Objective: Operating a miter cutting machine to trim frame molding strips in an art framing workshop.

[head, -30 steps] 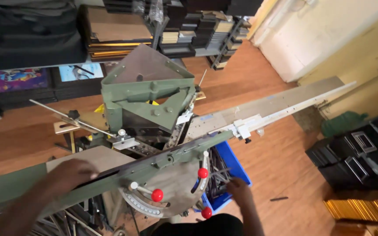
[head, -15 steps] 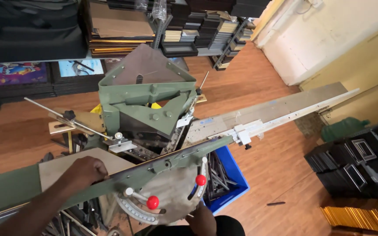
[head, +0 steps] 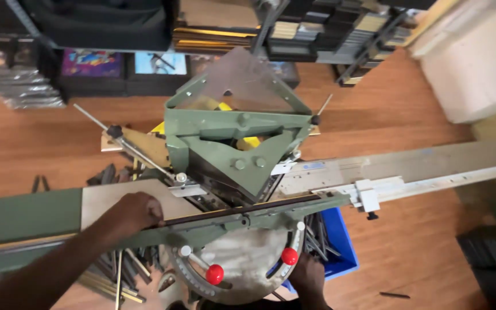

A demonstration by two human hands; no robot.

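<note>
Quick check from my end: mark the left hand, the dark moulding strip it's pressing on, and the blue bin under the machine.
left hand (head: 132,211), head view, on the knuckles.
dark moulding strip (head: 242,209), head view, mid-length along the fence.
blue bin (head: 340,244), head view, on its right wall.

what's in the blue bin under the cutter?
The blue bin holds dark moulding offcuts standing on end. The cutter bed and right hand cover most of it; the rest is hidden.
</note>
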